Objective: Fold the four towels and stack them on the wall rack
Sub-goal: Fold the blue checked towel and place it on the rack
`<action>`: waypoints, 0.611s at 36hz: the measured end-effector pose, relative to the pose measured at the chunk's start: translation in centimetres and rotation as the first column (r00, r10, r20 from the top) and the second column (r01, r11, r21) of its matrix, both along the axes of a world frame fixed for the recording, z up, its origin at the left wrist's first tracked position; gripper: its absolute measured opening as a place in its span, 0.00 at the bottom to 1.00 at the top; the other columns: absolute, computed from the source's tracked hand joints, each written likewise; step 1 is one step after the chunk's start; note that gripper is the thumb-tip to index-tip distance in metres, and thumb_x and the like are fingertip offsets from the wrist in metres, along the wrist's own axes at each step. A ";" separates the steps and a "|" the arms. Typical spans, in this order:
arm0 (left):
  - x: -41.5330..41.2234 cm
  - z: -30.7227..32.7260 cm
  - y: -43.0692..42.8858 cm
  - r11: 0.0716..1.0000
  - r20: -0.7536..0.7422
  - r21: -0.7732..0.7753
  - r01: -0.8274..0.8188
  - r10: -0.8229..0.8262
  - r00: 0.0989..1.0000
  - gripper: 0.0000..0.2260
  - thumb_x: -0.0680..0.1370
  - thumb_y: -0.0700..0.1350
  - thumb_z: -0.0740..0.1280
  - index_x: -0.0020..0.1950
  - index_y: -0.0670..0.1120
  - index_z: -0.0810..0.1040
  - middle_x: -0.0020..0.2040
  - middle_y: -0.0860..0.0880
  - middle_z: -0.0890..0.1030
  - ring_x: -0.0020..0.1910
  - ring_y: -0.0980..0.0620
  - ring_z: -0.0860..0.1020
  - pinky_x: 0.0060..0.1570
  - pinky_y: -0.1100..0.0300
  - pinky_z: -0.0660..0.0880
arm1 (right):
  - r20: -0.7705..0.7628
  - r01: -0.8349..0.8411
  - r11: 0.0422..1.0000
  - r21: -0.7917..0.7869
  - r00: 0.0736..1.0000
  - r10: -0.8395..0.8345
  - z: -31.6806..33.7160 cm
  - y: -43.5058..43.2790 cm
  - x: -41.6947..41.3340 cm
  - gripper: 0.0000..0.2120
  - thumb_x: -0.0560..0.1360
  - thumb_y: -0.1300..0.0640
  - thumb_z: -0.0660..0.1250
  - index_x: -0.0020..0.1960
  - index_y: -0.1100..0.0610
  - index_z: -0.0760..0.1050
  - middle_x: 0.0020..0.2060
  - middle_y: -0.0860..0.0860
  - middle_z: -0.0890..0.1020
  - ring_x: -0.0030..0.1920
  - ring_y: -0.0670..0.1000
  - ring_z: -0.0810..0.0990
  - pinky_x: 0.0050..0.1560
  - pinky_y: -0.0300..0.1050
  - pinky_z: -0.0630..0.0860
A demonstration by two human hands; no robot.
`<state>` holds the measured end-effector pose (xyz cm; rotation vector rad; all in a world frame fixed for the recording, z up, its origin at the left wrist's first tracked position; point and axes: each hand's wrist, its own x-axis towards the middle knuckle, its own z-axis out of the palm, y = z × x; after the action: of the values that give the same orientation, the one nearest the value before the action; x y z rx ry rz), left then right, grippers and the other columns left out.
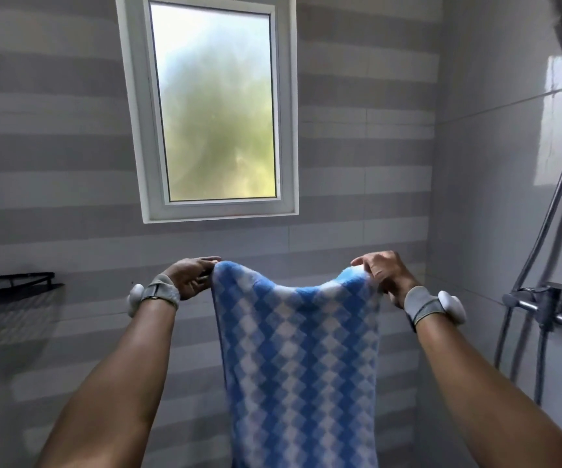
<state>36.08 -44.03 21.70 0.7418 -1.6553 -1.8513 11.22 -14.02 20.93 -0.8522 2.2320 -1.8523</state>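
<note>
1. The left hand (190,278) and the right hand (381,271) each pinch a top corner of the blue and white towel (296,352), which hangs down between the arms.
2. If one pinch gets loose, the towel could drop.
3. The black wall rack (19,287) is well apart on the left; a shower hose (540,251) hangs on the right.

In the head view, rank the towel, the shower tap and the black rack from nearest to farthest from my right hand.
1. The towel: the right hand pinches its top corner.
2. The shower tap: on the wall to the right.
3. The black rack: far left, beyond the left hand.
</note>
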 end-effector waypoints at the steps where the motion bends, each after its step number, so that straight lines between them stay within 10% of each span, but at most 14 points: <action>1: 0.1 0.0 -0.2 1.000 0.014 0.020 -0.003 0.002 1.000 0.05 0.81 0.40 0.64 0.53 0.44 0.79 0.41 0.48 0.82 0.35 0.55 0.78 0.29 0.68 0.77 | 0.030 0.000 1.000 0.013 1.000 -0.001 -0.2 0.1 -0.1 0.12 0.76 0.56 0.65 0.42 0.61 0.84 0.37 0.54 0.83 0.36 0.54 0.77 0.33 0.40 0.72; 5: 0.9 -0.3 -0.4 0.992 0.144 0.044 0.115 -0.120 0.982 0.12 0.77 0.51 0.71 0.51 0.44 0.83 0.35 0.50 0.80 0.23 0.58 0.74 0.21 0.68 0.72 | -0.005 -0.063 0.990 0.130 0.998 0.064 -1.3 0.4 -0.4 0.11 0.72 0.54 0.76 0.40 0.61 0.80 0.37 0.56 0.82 0.38 0.52 0.76 0.43 0.43 0.73; 15: 1.2 -0.9 0.1 0.997 0.032 0.024 -0.069 0.068 0.997 0.05 0.81 0.43 0.65 0.45 0.47 0.77 0.36 0.51 0.82 0.34 0.56 0.79 0.34 0.65 0.78 | -0.021 0.107 0.993 0.054 0.994 -0.106 -1.4 0.6 -1.1 0.09 0.77 0.64 0.64 0.43 0.53 0.79 0.43 0.59 0.83 0.34 0.54 0.77 0.32 0.45 0.75; 22: 1.3 -1.4 0.6 0.997 0.053 -0.047 -0.055 0.058 0.997 0.03 0.79 0.39 0.67 0.48 0.45 0.79 0.38 0.51 0.83 0.32 0.57 0.81 0.35 0.67 0.79 | -0.011 -0.015 0.801 0.598 1.000 0.027 -2.0 1.1 -0.7 0.29 0.60 0.31 0.77 0.42 0.57 0.85 0.37 0.52 0.82 0.36 0.56 0.79 0.40 0.47 0.77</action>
<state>37.40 -43.43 20.32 0.8173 -1.6873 -1.7627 10.54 -12.91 18.95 -0.7554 2.5630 -0.9941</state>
